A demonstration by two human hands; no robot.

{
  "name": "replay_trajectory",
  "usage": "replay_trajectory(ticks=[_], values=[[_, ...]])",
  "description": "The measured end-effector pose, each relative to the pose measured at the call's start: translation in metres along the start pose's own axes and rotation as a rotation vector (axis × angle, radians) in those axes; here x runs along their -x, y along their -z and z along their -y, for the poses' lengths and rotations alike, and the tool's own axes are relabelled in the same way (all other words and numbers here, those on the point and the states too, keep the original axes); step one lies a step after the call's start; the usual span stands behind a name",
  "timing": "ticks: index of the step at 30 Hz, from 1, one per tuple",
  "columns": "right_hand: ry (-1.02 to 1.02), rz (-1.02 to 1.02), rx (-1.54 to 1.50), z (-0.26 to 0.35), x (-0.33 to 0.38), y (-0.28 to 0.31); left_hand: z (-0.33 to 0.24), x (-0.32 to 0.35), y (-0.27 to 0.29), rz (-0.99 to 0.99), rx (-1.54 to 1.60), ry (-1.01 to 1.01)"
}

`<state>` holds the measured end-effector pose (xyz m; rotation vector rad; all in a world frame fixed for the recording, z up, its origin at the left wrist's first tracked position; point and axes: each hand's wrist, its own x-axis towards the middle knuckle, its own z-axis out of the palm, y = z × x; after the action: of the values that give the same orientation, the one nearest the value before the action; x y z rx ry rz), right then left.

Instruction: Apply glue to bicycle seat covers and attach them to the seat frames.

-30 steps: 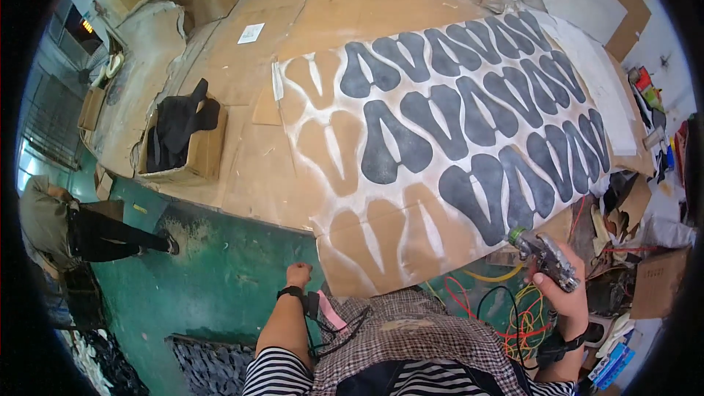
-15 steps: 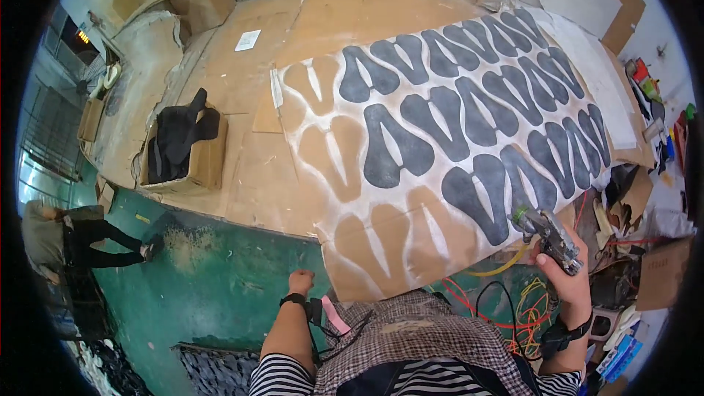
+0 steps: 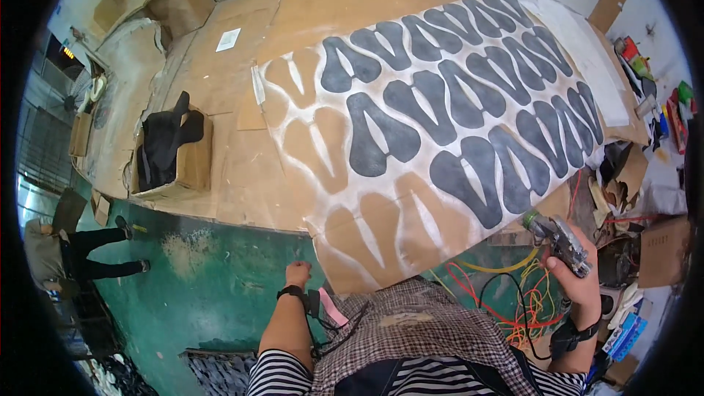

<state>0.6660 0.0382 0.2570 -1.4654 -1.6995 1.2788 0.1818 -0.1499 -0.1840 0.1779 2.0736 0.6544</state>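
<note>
**Spray gun held beside a stencilled cardboard sheet**

The right hand (image 3: 579, 282) grips a metal spray gun (image 3: 556, 238), just off the near right edge of a large brown cardboard sheet (image 3: 433, 125) covered in dark grey and bare saddle-shaped patches. The left hand (image 3: 297, 273), closed in an empty fist, hangs over the green floor (image 3: 213, 279).

There is one view, from a camera worn on the person's head. It looks down from high up, past the person's own chest and arms at the bottom edge. The left hand (image 3: 297, 273) comes in low near the middle, and the right hand (image 3: 579, 282) low on the right. The green floor (image 3: 213, 271) is near. The big cardboard sheet (image 3: 411, 139) with dark shapes stretches far and to the right. The picture is round, and straight edges bend near its rim. Things at the far edge look small.
</note>
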Motion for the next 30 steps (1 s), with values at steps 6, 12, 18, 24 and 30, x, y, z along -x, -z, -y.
replay_trajectory(ticks=[6,12,18,24,30], values=[[-0.006,0.087,0.038,-0.008,0.007,0.004,-0.001,0.002,0.001,0.028,-0.036,0.017],[0.065,0.058,-0.118,0.005,-0.013,-0.021,-0.001,0.009,0.000,-0.002,0.037,0.058],[0.099,0.032,-0.121,0.009,-0.027,-0.029,0.003,0.012,0.003,0.024,-0.011,0.023],[0.114,0.020,-0.138,0.008,-0.034,-0.034,0.016,0.009,0.004,0.005,-0.030,0.011],[0.106,0.118,-0.065,0.019,-0.037,-0.038,0.025,0.004,0.010,-0.018,0.029,0.059]])
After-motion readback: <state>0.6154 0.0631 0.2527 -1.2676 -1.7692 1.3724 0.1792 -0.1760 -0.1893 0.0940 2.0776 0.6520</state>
